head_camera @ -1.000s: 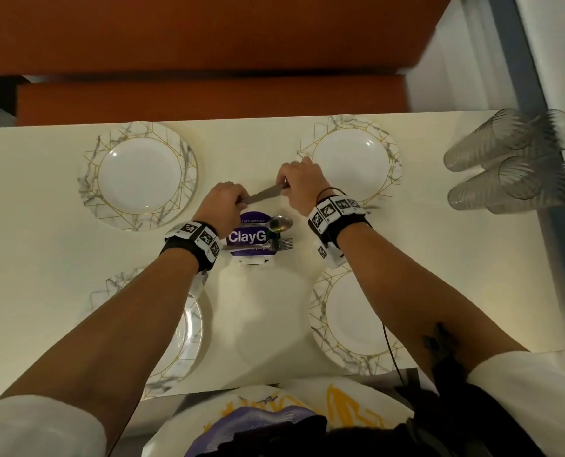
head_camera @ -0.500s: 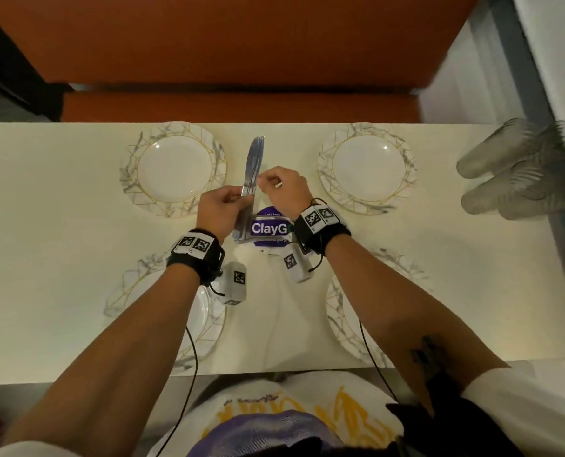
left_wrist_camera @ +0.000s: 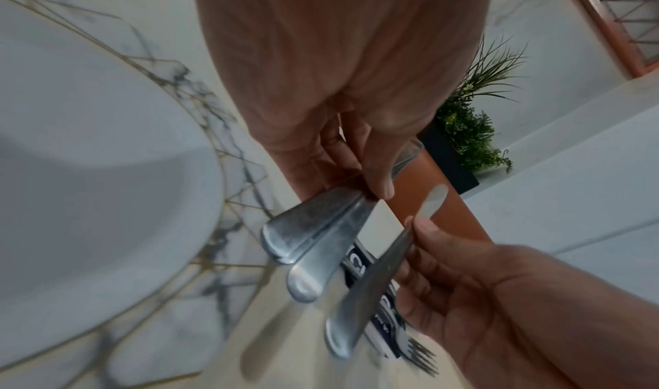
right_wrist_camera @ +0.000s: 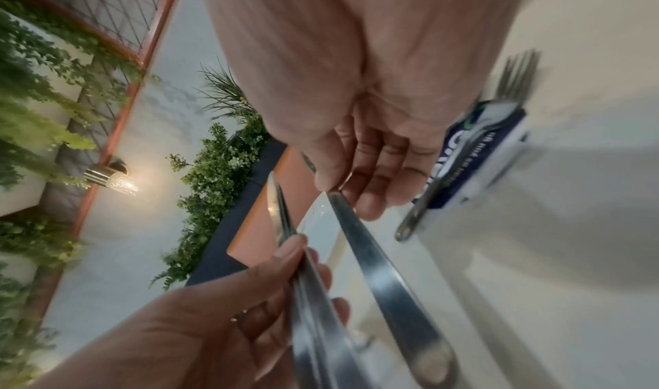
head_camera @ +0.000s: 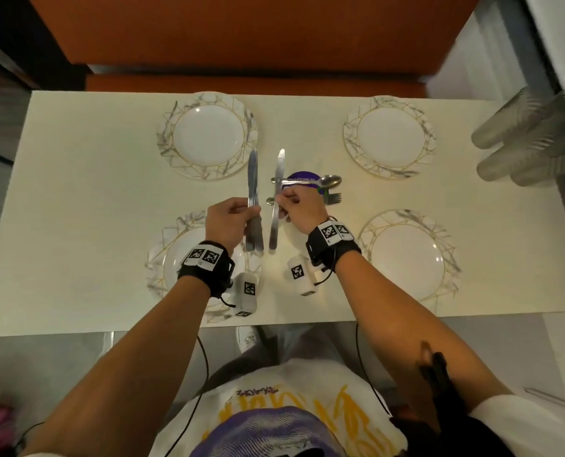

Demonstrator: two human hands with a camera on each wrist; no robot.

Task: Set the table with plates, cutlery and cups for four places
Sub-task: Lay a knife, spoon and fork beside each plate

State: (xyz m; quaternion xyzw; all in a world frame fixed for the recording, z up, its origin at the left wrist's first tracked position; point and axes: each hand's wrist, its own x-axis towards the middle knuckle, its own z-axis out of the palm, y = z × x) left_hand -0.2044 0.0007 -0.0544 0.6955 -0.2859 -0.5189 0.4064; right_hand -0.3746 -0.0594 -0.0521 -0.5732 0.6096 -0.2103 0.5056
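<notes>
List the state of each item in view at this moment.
Left hand: holds a bunch of knives, raised.
Right hand: pinches one knife, raised.
Plates: four laid out, bare.
Spoon and fork: lying on the purple box.
Cups: lying on their sides at the table's right end, not yet placed.

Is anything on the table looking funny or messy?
Yes. The cups lie tipped on their sides in a pile at the table's right end, not standing by the plates. A spoon and forks sit in the middle.
</notes>
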